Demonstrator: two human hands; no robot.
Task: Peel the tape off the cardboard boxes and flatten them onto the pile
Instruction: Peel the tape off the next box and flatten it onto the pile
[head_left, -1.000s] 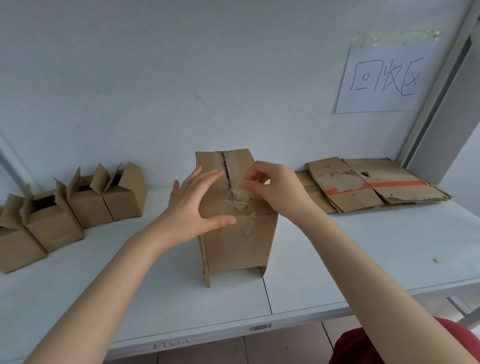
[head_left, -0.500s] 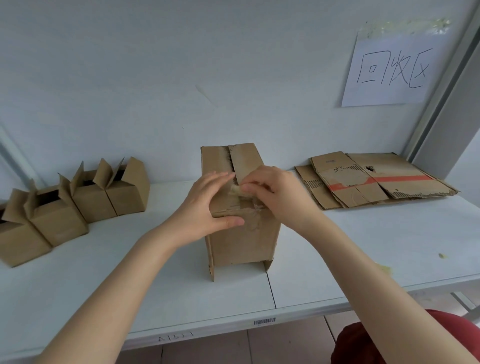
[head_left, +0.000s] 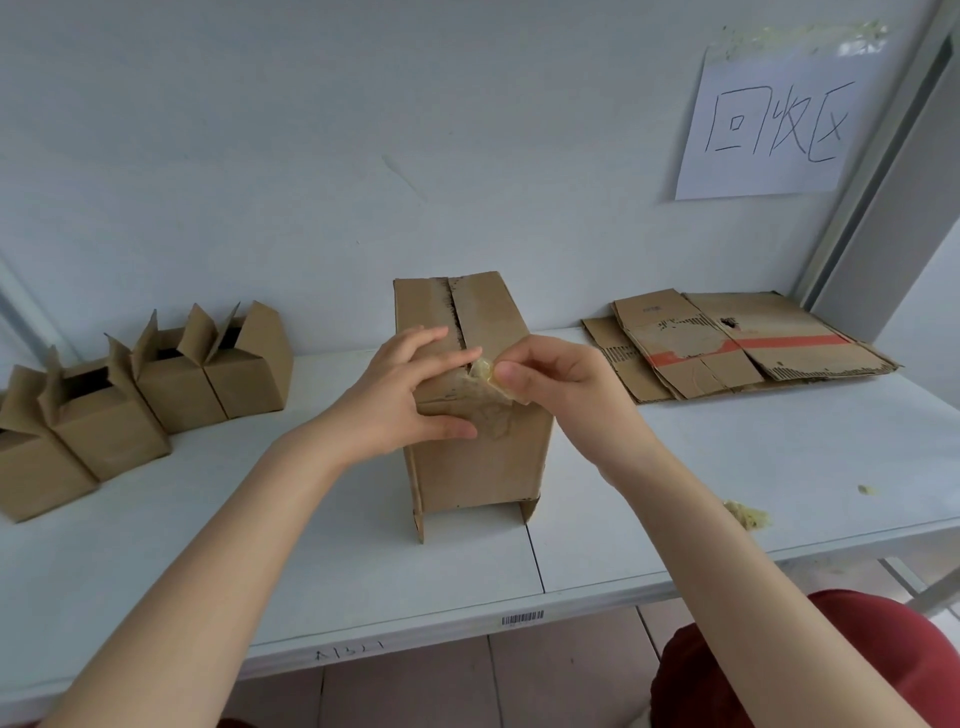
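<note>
A tall brown cardboard box (head_left: 483, 467) stands upright at the middle of the white table, its top flaps closed along a centre seam. My left hand (head_left: 410, 395) presses on the box's top front corner, thumb on the front face and fingers on top. My right hand (head_left: 550, 379) pinches a crumpled strip of clear yellowish tape (head_left: 485, 376) that lifts off the seam at the front edge. A pile of flattened cardboard (head_left: 737, 345) lies at the back right against the wall.
Several small open boxes (head_left: 156, 384) stand in a row at the back left. A crumpled wad of tape (head_left: 745, 514) and a small scrap (head_left: 864, 489) lie near the table's front right edge (head_left: 519, 608). A paper sign (head_left: 774, 124) hangs on the wall.
My right hand has pulled the tape end up off the box's front edge. My left hand slid closer to the seam and clamps the corner.
</note>
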